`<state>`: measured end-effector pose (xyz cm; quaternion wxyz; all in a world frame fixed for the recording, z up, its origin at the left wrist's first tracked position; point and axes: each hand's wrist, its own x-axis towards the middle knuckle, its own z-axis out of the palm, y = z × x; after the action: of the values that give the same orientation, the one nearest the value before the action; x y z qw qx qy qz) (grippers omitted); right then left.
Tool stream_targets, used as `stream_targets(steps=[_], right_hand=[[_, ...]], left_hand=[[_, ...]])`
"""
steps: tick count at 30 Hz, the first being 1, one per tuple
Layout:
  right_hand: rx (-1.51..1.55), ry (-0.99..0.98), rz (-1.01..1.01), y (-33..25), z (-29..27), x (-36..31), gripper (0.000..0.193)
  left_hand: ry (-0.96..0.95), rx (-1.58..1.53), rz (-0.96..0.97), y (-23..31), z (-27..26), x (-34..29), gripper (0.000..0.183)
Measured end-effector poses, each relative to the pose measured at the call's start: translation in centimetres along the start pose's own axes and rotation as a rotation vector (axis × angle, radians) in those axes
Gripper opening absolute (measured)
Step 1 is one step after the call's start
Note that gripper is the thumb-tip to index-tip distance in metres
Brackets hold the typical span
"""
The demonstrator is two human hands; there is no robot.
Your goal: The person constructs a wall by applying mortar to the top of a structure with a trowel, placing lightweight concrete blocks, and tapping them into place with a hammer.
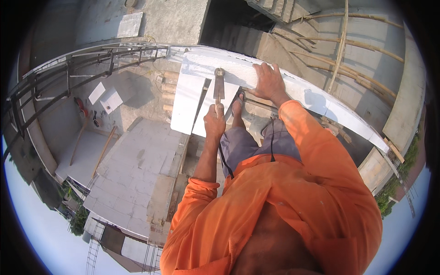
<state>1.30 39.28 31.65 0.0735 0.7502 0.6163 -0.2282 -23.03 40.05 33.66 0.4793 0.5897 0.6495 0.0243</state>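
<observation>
My left hand (214, 122) is closed round the handle of a short hand tool (219, 87). The tool has a flat, dark grey blade-like part and a rounded far end, which lies over a long white block (208, 59); its exact kind is unclear. My right hand (267, 82) rests on top of the same white block, farther right, fingers stretched across it and holding nothing. White boards (187, 103) lie beneath and beside my left hand, with a dark narrow gap between them. My sandalled foot (237, 104) shows just behind the block.
A dark metal lattice frame (68, 73) curves along the left. Beyond the white block, bamboo poles (343, 50) cross on the right and a dark opening (233, 23) drops away. Lower down at left are white panels (111, 100), a pale slab (133, 165) and wooden sticks (104, 151).
</observation>
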Motion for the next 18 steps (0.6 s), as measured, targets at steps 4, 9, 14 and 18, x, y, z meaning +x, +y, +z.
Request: stream_targets(steps=[4, 9, 14, 18], right_hand=[[-0.027, 0.013, 0.005, 0.1, 0.4, 0.3, 0.087], [-0.016, 0.058, -0.046, -0.1, 0.7, 0.9, 0.082], [-0.006, 0.081, -0.019, -0.9, 0.1, 0.5, 0.078], [0.035, 0.15, -0.055, -1.8, 0.2, 0.6, 0.075]], left_hand=[[0.053, -0.041, 0.242, -0.7, 0.5, -0.6, 0.037], [-0.047, 0.114, 0.09, -1.8, 2.3, 0.3, 0.043], [-0.13, -0.056, -0.105, 0.7, 0.9, -0.7, 0.048], [-0.08, -0.333, -0.096, 0.0, -0.9, -1.8, 0.041]])
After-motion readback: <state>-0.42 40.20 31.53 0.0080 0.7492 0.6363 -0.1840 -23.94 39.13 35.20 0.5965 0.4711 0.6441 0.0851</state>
